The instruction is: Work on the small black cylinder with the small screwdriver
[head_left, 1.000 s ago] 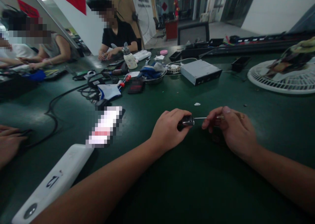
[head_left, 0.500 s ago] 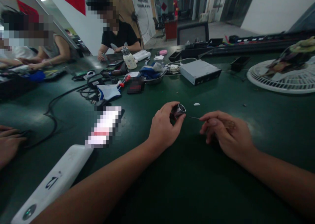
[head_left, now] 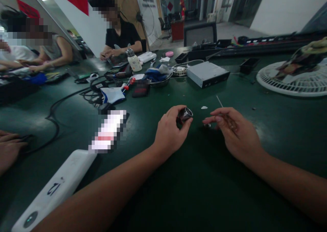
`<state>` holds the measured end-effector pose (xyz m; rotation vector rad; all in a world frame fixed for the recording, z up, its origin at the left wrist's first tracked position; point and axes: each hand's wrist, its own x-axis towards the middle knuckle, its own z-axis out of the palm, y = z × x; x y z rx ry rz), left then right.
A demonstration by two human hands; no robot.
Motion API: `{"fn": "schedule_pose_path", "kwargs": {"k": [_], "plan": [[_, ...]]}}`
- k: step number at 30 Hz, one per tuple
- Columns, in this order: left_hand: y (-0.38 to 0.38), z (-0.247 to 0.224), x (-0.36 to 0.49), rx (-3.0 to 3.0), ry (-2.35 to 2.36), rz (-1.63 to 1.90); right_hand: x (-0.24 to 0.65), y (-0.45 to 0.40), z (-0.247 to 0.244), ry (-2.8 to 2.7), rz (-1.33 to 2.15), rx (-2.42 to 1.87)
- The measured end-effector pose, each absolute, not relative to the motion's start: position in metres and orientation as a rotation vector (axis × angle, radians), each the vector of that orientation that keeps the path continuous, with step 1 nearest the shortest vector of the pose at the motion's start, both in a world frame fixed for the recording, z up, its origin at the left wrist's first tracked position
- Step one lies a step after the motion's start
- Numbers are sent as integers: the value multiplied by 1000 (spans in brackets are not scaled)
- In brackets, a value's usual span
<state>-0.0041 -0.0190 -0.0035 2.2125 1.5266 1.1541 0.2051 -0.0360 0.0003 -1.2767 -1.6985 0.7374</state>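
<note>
A small dark cylinder with a shiny metal rim (head_left: 188, 112) is gripped between the thumb and fingers of my left hand (head_left: 170, 130), its open end tilted up to the right. My right hand (head_left: 238, 131) is a short way to the right of it, closed around a slim tool whose thin metal shaft (head_left: 219, 101) points up and away. The tool's brownish handle is mostly covered by my palm and fingers. A small shiny piece (head_left: 207, 125) shows at my right fingertips; whether I hold it or it lies on the table, I cannot tell.
On the left lie a lit phone (head_left: 108, 131) and a long white device (head_left: 55, 187). Cables, a cloth-filled bowl (head_left: 159, 76) and a grey disc drive (head_left: 207, 72) sit farther back. A white fan grille (head_left: 270, 80) lies right. Another person's hand (head_left: 10, 150) rests at left.
My right hand has turned, so the tool's shaft swings from pointing at the cylinder to pointing up and away. A small shiny piece now shows at its fingertips. My left hand stays put.
</note>
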Motion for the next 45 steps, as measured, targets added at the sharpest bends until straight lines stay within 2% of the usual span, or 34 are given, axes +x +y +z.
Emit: {"fn": "schedule_pose_path", "kwargs": {"k": [3, 9, 22, 32, 45], "plan": [[-19, -4, -4, 2218, 1518, 1163, 205, -33, -1, -1833, 602, -1370], [-18, -5, -4, 2240, 1510, 1141, 205, -31, -4, -1979, 636, -1394], [-20, 0, -3, 2523, 1219, 931, 200, -36, -3, -1481, 882, -1039], [-20, 4, -4, 2582, 1017, 831, 205, -39, -5, -1568, 901, -1025], [-20, 1, -6, 2623, 882, 764, 205, -35, -2, -1686, 782, -1299]]}}
